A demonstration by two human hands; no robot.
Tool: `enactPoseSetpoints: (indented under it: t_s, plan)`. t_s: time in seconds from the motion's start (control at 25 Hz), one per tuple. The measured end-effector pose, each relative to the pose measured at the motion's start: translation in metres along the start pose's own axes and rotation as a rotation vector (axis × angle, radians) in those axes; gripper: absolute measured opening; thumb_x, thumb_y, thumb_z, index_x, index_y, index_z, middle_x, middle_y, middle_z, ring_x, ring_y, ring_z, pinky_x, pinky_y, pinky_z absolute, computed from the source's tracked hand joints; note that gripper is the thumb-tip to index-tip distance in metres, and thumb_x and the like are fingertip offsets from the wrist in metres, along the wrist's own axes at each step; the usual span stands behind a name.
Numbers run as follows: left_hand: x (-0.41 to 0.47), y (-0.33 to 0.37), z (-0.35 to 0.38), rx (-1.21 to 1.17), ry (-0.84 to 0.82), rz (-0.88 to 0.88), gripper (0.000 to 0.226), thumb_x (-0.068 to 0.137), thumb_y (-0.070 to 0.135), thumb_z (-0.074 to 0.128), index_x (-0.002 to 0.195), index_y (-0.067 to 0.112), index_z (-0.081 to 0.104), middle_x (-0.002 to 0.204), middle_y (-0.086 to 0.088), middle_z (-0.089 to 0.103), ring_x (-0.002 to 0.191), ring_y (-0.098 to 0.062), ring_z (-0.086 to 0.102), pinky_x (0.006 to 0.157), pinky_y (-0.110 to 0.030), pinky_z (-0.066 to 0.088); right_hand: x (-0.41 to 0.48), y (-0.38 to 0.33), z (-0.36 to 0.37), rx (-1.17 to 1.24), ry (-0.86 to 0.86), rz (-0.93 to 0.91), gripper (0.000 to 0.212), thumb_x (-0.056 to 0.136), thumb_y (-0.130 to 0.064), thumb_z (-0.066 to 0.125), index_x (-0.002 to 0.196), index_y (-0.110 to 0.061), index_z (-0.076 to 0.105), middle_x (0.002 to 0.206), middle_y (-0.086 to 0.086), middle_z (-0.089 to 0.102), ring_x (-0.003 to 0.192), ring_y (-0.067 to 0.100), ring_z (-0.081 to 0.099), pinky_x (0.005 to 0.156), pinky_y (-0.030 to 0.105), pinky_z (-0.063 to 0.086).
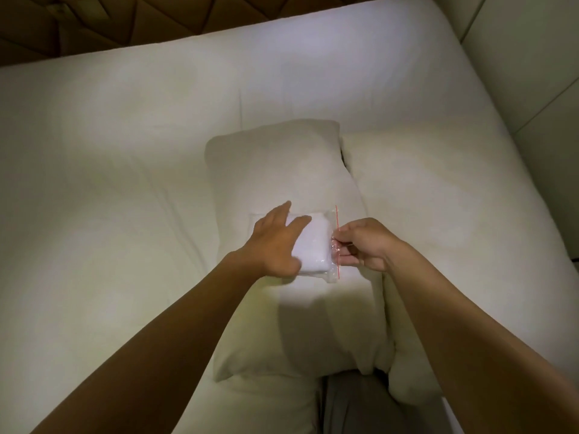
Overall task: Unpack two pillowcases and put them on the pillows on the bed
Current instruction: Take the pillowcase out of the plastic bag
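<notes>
A clear plastic zip bag (332,270) with a red seal line holds a folded white pillowcase (315,245). It lies on a bare cream pillow (282,164) in the middle of the bed. My left hand (274,242) rests flat on the bag's left side with fingers spread. My right hand (363,242) pinches the bag's sealed right edge between thumb and fingers. A second pillow (438,214) lies to the right, touching the first. Under the bag shows the edge of another flat white packet (255,218).
The white mattress (109,151) stretches wide to the left and behind the pillows. A dark patterned floor (94,23) lies past the far edge. A pale padded headboard (532,73) stands at the right. Grey fabric (354,402) shows at the bottom centre.
</notes>
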State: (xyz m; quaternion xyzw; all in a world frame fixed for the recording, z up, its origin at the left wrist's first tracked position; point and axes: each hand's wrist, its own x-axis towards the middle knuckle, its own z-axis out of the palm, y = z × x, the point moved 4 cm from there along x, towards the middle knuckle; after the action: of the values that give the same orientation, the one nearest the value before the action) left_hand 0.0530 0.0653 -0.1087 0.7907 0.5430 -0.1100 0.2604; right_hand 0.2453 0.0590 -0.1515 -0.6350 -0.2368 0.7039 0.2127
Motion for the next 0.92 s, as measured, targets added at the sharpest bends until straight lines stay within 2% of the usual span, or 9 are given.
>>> enactPoseSetpoints:
  t_s: [0.04,0.12,0.16,0.24,0.44,0.56,0.68,0.8,0.92]
  plan:
    - [-0.001,0.007,-0.010,-0.154,0.078,-0.053,0.075,0.073,0.033,0.068,0.142,0.026,0.038,0.151,-0.008,0.027,0.140,-0.029,0.024,0.113,-0.042,0.028,-0.003,0.000,0.001,0.012,-0.034,0.008,0.007,0.094,-0.002,0.057,0.094,0.000,0.063,0.079,0.018,0.068,0.065,0.028,0.068,0.073,0.044,0.060]
    - [-0.004,0.020,-0.027,-0.333,0.219,-0.108,0.031,0.079,0.034,0.064,0.106,0.021,0.060,0.113,-0.001,0.055,0.106,-0.022,0.053,0.089,-0.034,0.048,-0.011,-0.001,0.006,0.028,-0.104,-0.008,0.007,0.094,-0.005,0.060,0.095,0.001,0.065,0.079,0.018,0.069,0.069,0.026,0.069,0.072,0.043,0.061]
    - [-0.008,0.027,-0.031,-0.374,0.206,-0.126,0.022,0.079,0.037,0.065,0.091,0.019,0.060,0.095,0.002,0.059,0.089,-0.019,0.057,0.076,-0.032,0.049,-0.016,-0.002,0.011,0.027,-0.137,-0.032,0.007,0.094,-0.006,0.062,0.093,0.000,0.065,0.077,0.017,0.068,0.067,0.025,0.068,0.072,0.042,0.061]
    - [-0.015,0.036,-0.032,-0.353,0.119,-0.122,0.030,0.076,0.044,0.068,0.077,0.018,0.055,0.078,0.003,0.059,0.071,-0.017,0.055,0.061,-0.031,0.045,-0.027,-0.003,0.023,0.025,-0.180,-0.077,0.008,0.091,-0.008,0.066,0.086,-0.002,0.066,0.071,0.015,0.065,0.063,0.023,0.064,0.069,0.039,0.060]
    - [-0.037,0.036,-0.040,-0.143,0.033,-0.100,0.044,0.075,0.052,0.074,0.077,0.011,0.056,0.076,-0.004,0.062,0.072,-0.021,0.059,0.061,-0.036,0.047,-0.045,0.002,0.053,0.052,-0.253,-0.147,0.018,0.088,-0.010,0.071,0.073,-0.006,0.062,0.061,0.010,0.061,0.054,0.018,0.060,0.054,0.025,0.055]
    - [-0.044,0.028,-0.038,-0.218,-0.016,-0.088,0.026,0.085,0.031,0.067,0.081,0.006,0.062,0.082,-0.008,0.065,0.076,-0.024,0.061,0.067,-0.036,0.050,-0.049,0.008,0.058,0.082,-0.268,-0.169,0.016,0.087,-0.011,0.071,0.074,-0.004,0.064,0.068,0.013,0.063,0.060,0.020,0.059,0.056,0.026,0.055]
    - [-0.048,0.024,-0.036,-0.246,-0.020,-0.067,0.015,0.089,0.020,0.054,0.079,0.010,0.058,0.081,-0.002,0.061,0.077,-0.024,0.058,0.069,-0.035,0.048,-0.053,0.009,0.058,0.089,-0.283,-0.171,0.020,0.088,-0.009,0.068,0.068,-0.007,0.068,0.072,0.015,0.065,0.064,0.022,0.061,0.058,0.027,0.055]
    - [-0.053,0.020,-0.039,-0.426,0.027,-0.114,0.011,0.085,0.011,0.052,0.074,0.008,0.055,0.071,0.001,0.055,0.069,-0.020,0.052,0.063,-0.034,0.043,-0.058,0.005,0.061,0.045,-0.296,-0.194,0.017,0.091,-0.006,0.064,0.074,-0.005,0.064,0.073,0.015,0.066,0.068,0.026,0.064,0.060,0.030,0.057]
    - [-0.059,0.003,-0.045,-0.462,0.177,-0.193,0.013,0.088,0.014,0.045,0.076,0.009,0.046,0.077,-0.007,0.059,0.069,-0.026,0.054,0.063,-0.041,0.046,-0.059,0.005,0.058,-0.094,-0.136,-0.202,0.018,0.092,0.000,0.054,0.075,-0.005,0.053,0.074,0.020,0.067,0.074,0.035,0.071,0.063,0.040,0.061]
